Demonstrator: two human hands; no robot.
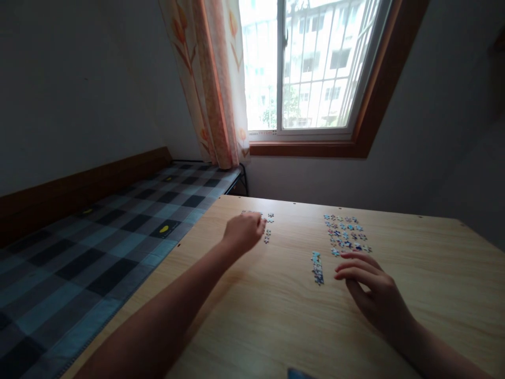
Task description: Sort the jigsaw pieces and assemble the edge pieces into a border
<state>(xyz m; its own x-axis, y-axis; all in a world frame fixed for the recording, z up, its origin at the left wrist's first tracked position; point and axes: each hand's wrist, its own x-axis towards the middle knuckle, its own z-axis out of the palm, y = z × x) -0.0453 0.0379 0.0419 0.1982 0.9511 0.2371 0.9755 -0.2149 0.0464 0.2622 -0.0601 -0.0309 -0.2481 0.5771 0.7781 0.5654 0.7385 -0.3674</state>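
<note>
My left hand (pixel 244 231) reaches over a small group of puzzle pieces (pixel 270 215) at the far left of the wooden table (pixel 252 326). Its fingers are curled and pressed together, and the hand itself hides what is under or between the fingertips. My right hand (pixel 369 287) hovers with its fingers apart and nothing in them, just in front of several rows of loose puzzle pieces (pixel 347 234). Between the hands lies a narrow joined strip of puzzle pieces (pixel 317 268), nearer to the right hand and not touched by it.
Along the table's left side runs a bed with a checked cover (pixel 130 242). Behind the table are a flowered curtain (pixel 216 84) and a barred window (pixel 315 68). A dark object (pixel 298 373) shows at the bottom edge of the view.
</note>
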